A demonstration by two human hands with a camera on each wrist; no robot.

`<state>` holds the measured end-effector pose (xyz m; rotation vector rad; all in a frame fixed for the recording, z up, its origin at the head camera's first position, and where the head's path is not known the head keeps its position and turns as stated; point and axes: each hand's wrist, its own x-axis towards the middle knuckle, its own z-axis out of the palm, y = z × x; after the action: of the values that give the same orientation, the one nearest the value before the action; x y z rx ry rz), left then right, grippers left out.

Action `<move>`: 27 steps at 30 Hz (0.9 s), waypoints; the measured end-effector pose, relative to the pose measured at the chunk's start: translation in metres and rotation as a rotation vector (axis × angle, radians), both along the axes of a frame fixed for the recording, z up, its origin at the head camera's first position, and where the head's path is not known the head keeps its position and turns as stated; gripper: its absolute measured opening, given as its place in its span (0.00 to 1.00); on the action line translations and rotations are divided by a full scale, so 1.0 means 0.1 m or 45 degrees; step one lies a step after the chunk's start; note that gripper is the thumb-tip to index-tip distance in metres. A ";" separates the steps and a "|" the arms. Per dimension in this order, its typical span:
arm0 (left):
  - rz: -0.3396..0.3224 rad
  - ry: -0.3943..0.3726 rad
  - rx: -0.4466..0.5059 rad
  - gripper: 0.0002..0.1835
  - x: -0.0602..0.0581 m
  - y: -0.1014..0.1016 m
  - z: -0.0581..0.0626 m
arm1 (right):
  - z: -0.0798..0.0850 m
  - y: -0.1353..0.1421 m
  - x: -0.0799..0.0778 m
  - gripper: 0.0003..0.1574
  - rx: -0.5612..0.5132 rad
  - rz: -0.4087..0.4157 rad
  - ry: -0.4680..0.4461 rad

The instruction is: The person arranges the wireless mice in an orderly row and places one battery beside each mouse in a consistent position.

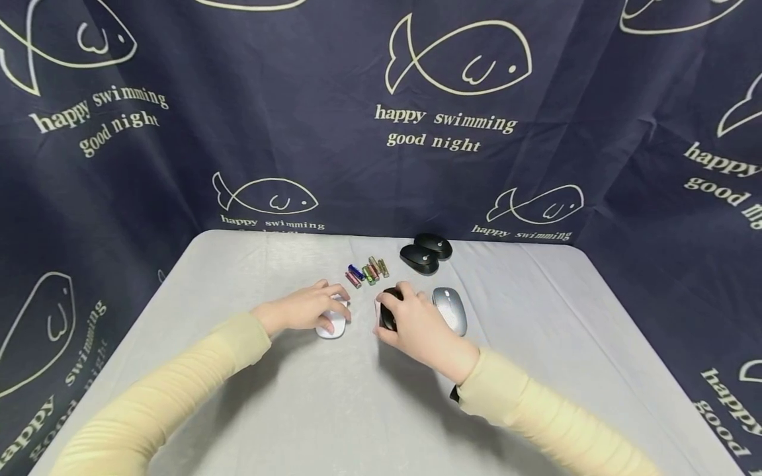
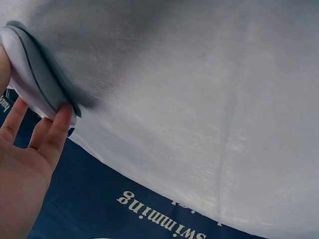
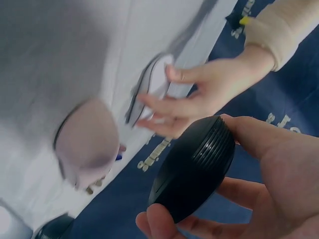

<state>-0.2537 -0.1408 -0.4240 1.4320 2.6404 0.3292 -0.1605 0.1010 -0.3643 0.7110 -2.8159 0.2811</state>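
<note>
My left hand (image 1: 305,308) grips a white computer mouse (image 1: 335,328) at its sides, thumb opposite fingers. In the left wrist view this mouse (image 2: 37,74) lies against the table, its lower edge grey. My right hand (image 1: 419,325) holds a black mouse (image 3: 194,167) between thumb and fingertips, lifted off the table, its ribbed side showing in the right wrist view. Beyond it there, a pale pink mouse (image 3: 88,137) sits on the table; from the head, the right hand and black mouse mostly hide it. Just right of that hand lies a grey mouse (image 1: 450,311).
Several small batteries (image 1: 368,272) in mixed colours lie in a cluster beyond the hands. Two more black mice (image 1: 419,258) sit close together near the back edge of the white-covered table (image 1: 286,410). A dark blue fish-print curtain (image 1: 357,158) surrounds the table's back and sides.
</note>
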 end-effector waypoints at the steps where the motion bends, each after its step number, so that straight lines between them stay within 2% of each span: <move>1: 0.000 0.000 0.002 0.20 0.00 0.00 0.00 | -0.01 -0.02 0.02 0.31 0.004 0.014 0.001; 15: 0.006 0.002 0.011 0.21 0.00 0.00 0.00 | -0.11 -0.31 0.28 0.34 0.137 0.152 0.049; 20: 0.004 0.000 0.007 0.22 0.00 0.00 0.01 | -0.20 -0.40 0.32 0.34 0.216 0.202 0.059; 27: 0.018 -0.012 0.002 0.21 -0.02 0.01 0.02 | -0.31 -0.50 0.34 0.35 0.257 0.243 0.074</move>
<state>-0.2554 -0.1401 -0.4221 1.4091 2.6447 0.3386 -0.1268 0.0506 -0.3957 1.0173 -2.7491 0.0051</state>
